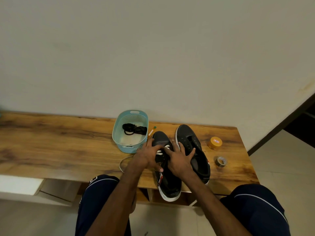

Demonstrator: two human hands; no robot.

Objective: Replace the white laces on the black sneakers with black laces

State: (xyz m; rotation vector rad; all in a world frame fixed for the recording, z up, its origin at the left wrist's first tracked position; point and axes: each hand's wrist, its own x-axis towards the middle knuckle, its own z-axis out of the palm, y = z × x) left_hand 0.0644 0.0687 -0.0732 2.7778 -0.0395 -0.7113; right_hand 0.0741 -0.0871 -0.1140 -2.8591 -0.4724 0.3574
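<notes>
Two black sneakers with white soles stand side by side on the wooden table. The left sneaker still carries a white lace across its upper eyelets, and a loose end of it loops over the table at the left. The right sneaker has bare eyelets. My left hand lies on the left sneaker with fingers curled at the white lace. My right hand rests spread over both sneakers, its fingertips at the lace. Black laces lie coiled in a light blue basket.
A small tube with a green cap lies between basket and sneakers. A yellow round tin and a roll of tape sit on the table's right end. My knees in dark blue trousers are below the table's front edge.
</notes>
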